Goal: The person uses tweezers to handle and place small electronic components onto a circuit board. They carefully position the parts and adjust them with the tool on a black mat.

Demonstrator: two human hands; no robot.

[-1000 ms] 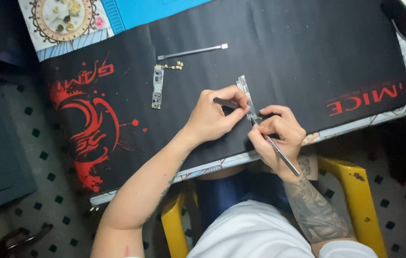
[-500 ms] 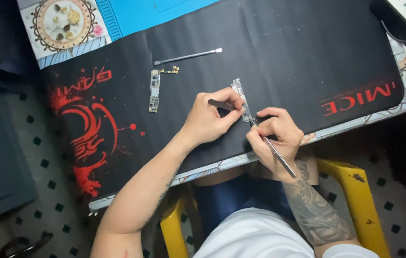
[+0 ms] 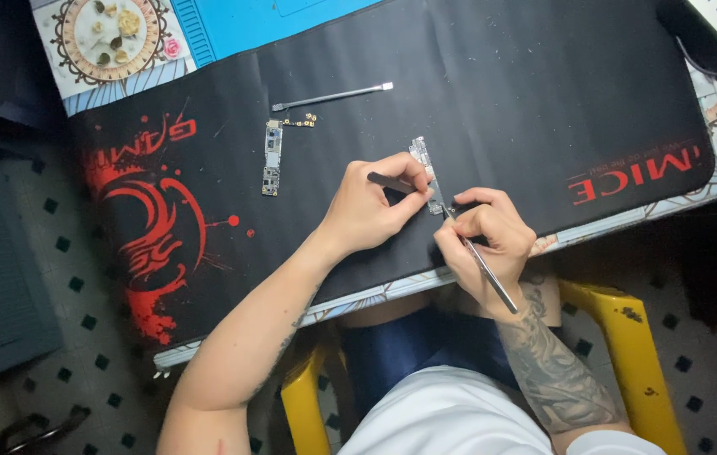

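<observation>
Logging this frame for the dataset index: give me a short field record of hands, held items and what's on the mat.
left hand: pinches a narrow circuit board and holds a dark slim tool
right hand: grips metal tweezers, tip at the board's near end
work surface: black desk mat with red print
other items on mat: second narrow circuit board, small gold-coloured parts beside it, thin metal rod tool
behind mat: blue mat
seat: yellow chair

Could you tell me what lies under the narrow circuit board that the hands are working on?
The narrow circuit board rests on the black desk mat. The left hand covers its lower part.
</observation>
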